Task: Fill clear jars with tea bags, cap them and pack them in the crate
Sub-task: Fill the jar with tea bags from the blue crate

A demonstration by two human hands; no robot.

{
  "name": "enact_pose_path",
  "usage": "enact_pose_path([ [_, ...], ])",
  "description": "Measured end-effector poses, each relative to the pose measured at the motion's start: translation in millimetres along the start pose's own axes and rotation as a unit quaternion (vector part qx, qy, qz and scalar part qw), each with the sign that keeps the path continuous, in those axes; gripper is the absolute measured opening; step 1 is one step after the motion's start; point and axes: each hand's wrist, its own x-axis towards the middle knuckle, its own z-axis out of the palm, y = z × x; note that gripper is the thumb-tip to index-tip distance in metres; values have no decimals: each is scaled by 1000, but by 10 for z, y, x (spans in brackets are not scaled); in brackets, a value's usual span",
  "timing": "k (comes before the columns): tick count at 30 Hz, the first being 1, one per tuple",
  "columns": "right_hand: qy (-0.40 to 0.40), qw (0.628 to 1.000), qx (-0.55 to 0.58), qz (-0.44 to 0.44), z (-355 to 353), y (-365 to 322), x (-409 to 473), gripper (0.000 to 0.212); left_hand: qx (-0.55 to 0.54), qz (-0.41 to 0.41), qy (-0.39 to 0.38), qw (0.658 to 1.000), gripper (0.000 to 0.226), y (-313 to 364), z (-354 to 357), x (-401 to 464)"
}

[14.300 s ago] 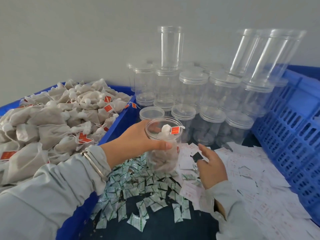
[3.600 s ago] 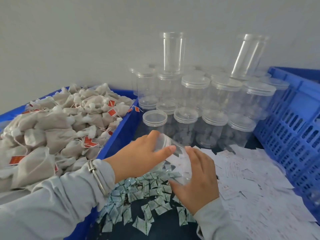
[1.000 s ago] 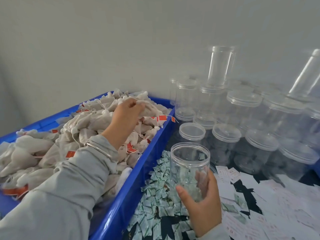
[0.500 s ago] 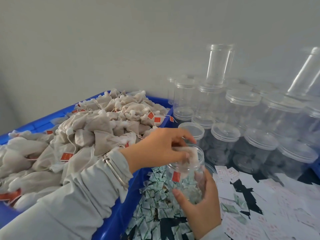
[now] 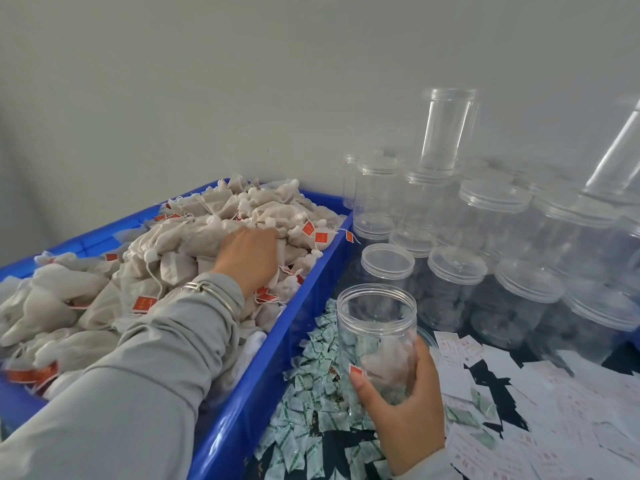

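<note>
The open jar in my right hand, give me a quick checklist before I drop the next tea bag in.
1. Open jar gripped by right hand: ok.
2. Mouth uncapped and facing up: ok.
3. Room left inside, one tea bag at the bottom: ok.
4. Left hand on the tea bag pile in the blue bin: ok.
5. A bag actually pinched: cannot tell.

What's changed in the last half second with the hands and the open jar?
The left hand has let go of the tea bag it was pushing into the open jar and gone back left onto the tea bag pile in the blue bin. That tea bag now lies inside the jar. The right hand still holds the jar upright, uncapped; the capped empty jars behind are untouched.
</note>
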Motion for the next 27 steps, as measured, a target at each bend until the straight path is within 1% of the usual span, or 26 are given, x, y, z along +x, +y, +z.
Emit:
enact_pose_path([
  [4, -1, 1000, 1, 7, -3, -12, 1, 108, 5, -16, -20, 1000, 32, -30, 1, 25],
  [7, -10, 1000, -2, 5, -4, -22, 0, 104, -29, -37, -17, 999, 17, -70, -8, 40],
  [9, -10, 1000, -2, 5, -6, -18, 2, 104, -82, -41, 9, 996, 15, -81, -16, 42],
  [11, -8, 1000, 3, 6, -11, 0, 5, 106, -144, -42, 56, 987, 16, -75, -39, 38],
  [14, -9, 1000, -1, 6, -13, 22, 8, 107, -236, -58, 125, 962, 28, -36, -129, 32],
  [15, -10, 1000, -3, 7, -13, 25, 8, 107, -263, -62, 136, 953, 27, -11, -168, 31],
  [17, -11, 1000, -2, 10, -10, 25, 11, 105, -314, -73, 133, 937, 16, 62, -244, 12],
  [19, -10, 1000, 2, 12, -6, 31, 17, 104, -389, -74, 111, 912, 7, 160, -307, -31],
  [20, -9, 1000, 4, 13, -3, 36, 22, 103, -439, -65, 93, 891, 7, 214, -336, -59],
  [22, -12, 1000, 6, 13, -2, 51, 28, 100, -538, -30, 29, 842, 12, 316, -396, -144],
  [23, -12, 1000, 5, 11, -1, 63, 31, 98, -569, -2, -11, 822, 16, 357, -416, -189],
  [24, -11, 1000, 2, 7, -1, 75, 36, 96, -580, 33, -53, 812, 18, 395, -426, -232],
  [25, -10, 1000, -1, 5, -1, 85, 39, 94, -570, 72, -92, 814, 17, 429, -428, -271],
  [27, -7, 1000, -9, -2, 6, 92, 43, 92, -517, 150, -156, 828, 16, 502, -403, -345],
])
